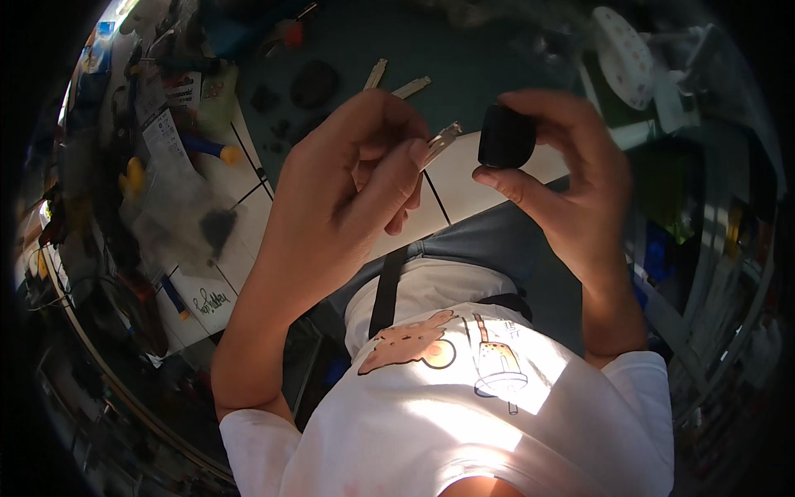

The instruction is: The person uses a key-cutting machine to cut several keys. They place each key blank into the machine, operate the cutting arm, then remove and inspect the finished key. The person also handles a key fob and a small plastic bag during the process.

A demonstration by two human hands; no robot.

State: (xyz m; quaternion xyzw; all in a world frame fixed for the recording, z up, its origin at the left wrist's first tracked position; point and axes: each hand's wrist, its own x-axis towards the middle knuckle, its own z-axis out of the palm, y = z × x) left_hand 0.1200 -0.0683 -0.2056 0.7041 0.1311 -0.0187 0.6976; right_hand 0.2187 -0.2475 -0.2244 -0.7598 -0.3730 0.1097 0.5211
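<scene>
My left hand [356,178] is closed on a thin silver metal strip [444,137], which pokes out past the thumb, tilted up to the right. My right hand [571,182] holds a black rounded-edged piece [504,137] between fingers and thumb, just right of the strip's tip and apart from it. Beyond my hands on the dark green mat [455,66] lie two similar pale strips [376,74], [411,87] and a black round piece [315,83].
A white tabletop [447,190] runs under the mat. At left are plastic bags [174,190], yellow-handled tools [217,151] and clutter. A white perforated item [621,58] is at the upper right. My lap and white shirt fill the lower middle.
</scene>
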